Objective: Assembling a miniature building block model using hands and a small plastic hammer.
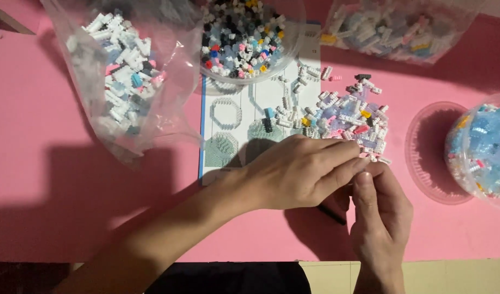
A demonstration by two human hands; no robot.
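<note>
Left hand (299,171) and right hand (378,209) are meeting fingertip to fingertip, pinching something hidden, beside the brick pile (345,117) for reach.

A single head camera looks steeply down, close over the pink table (54,163).

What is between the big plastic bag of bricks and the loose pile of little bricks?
In the head view, the printed instruction sheet lies between the plastic bag and the loose pile, with a few stray bricks on it.
</note>
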